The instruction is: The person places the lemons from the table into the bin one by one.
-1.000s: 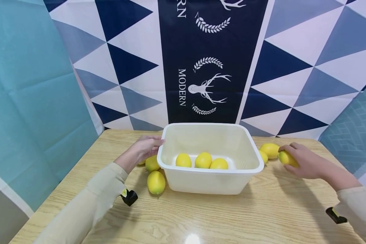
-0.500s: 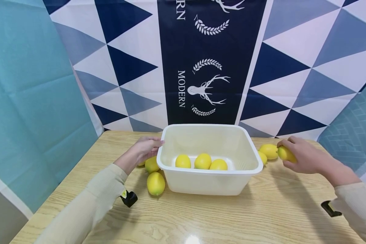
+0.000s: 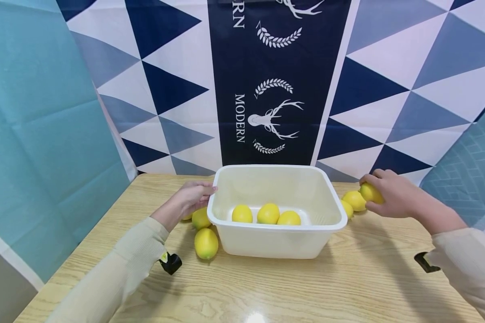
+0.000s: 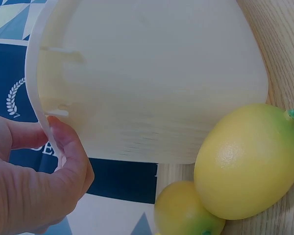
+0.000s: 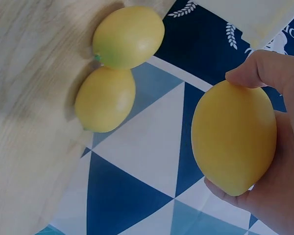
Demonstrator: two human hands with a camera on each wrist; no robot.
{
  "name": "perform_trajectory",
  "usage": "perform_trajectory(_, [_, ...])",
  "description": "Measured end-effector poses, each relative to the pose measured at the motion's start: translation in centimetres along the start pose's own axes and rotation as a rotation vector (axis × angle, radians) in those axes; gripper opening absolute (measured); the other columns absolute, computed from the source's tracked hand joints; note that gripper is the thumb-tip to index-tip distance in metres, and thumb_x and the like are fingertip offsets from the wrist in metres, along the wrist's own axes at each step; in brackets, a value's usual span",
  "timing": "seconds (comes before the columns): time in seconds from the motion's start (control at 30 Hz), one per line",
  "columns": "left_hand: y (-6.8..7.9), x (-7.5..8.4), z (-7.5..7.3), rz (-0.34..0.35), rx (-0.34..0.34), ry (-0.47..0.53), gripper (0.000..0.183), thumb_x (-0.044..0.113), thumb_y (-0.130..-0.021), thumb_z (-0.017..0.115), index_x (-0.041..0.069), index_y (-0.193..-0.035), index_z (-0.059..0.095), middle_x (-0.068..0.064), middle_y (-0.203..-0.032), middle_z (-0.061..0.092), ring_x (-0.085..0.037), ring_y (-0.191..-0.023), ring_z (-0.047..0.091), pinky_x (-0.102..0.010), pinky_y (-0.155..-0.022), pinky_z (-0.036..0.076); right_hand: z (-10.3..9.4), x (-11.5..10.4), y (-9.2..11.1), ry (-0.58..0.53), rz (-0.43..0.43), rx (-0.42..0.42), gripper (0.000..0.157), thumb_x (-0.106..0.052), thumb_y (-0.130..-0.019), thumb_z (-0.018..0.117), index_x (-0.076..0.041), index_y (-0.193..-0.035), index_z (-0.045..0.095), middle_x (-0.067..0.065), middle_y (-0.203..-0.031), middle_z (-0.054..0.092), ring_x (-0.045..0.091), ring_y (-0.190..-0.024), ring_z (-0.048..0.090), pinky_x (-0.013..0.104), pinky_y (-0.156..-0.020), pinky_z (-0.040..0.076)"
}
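A white plastic tub (image 3: 271, 242) stands mid-table with three lemons (image 3: 268, 213) visible inside. At its left end my left hand (image 3: 191, 197) pinches the rim between thumb and fingers, as the left wrist view shows from the outer wall (image 4: 161, 88). My right hand (image 3: 396, 193) holds a lemon (image 5: 234, 137), raised above the table to the right of the tub. Thumb and fingers wrap the fruit's two ends in the right wrist view. Below and left of that hand, two more lemons (image 5: 128, 37) lie by the tub's right side.
Left of the tub several lemons (image 3: 206, 243) lie on the wooden table (image 3: 242, 287), one partly behind my left hand. A patterned cloth (image 3: 178, 89) hangs directly behind the table's back edge. Teal cloth (image 3: 44, 112) hangs at the left.
My right hand has lifted its lemon and moved up and leftward, nearer the tub. The left hand keeps its place on the rim.
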State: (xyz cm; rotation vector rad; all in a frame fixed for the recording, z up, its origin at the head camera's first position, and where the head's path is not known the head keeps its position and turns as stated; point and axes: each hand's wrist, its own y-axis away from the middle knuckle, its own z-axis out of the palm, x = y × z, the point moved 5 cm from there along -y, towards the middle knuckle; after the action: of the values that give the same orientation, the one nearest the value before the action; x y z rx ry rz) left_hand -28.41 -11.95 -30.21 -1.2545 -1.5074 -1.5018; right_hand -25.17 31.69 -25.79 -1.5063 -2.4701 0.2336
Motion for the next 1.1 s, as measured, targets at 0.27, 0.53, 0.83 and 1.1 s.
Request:
perform_trajectory(0.27, [-0.1,-0.1,0.0,-0.006,0.004,0.013,0.038,0.015,-0.098,0.054,0.0,-0.133,0.049,-0.012,-0.119,0.06,-0.014,-0.093,0.061,-0.033,-0.105,0.048,-0.9,-0.3,-0.8,0.018,0.012,-0.006,0.041,-0.023,-0.07,0.077,-0.008,-0.105,0.062,0.006,-0.086,0.056,0.019,-0.073,0.045,0.026,-0.054,0.033])
perform_trajectory(0.53, [-0.1,-0.2,0.0,-0.008,0.005,0.02,0.04,0.015,-0.098,0.054,0.0,-0.135,0.048,-0.012,-0.12,0.059,-0.014,-0.093,0.061,-0.031,-0.103,0.049,-1.8,-0.8,-1.6,0.038,0.002,-0.009,0.039,-0.025,-0.071,0.077,-0.009,-0.104,0.063,0.006,-0.085,0.056,0.02,-0.073,0.046,0.027,-0.055,0.035])
perform_trajectory(0.83, [-0.1,0.0,0.1,-0.003,0.004,0.003,0.041,0.016,-0.098,0.053,0.0,-0.136,0.047,-0.013,-0.122,0.059,-0.014,-0.093,0.061,-0.032,-0.103,0.049,-3.2,-1.3,-2.3,0.042,-0.001,-0.014,0.036,-0.023,-0.071,0.075,-0.011,-0.102,0.062,0.006,-0.084,0.054,0.019,-0.071,0.045,0.027,-0.055,0.035])
perform_trajectory(1.1, [-0.1,0.0,0.1,0.002,0.0,0.005,0.042,0.015,-0.099,0.052,0.0,-0.137,0.045,-0.014,-0.124,0.057,-0.014,-0.095,0.061,-0.032,-0.104,0.049,-4.4,-1.9,-3.1,0.034,0.0,-0.033,0.035,-0.024,-0.073,0.074,-0.01,-0.103,0.062,0.006,-0.086,0.056,0.02,-0.074,0.046,0.028,-0.057,0.037])
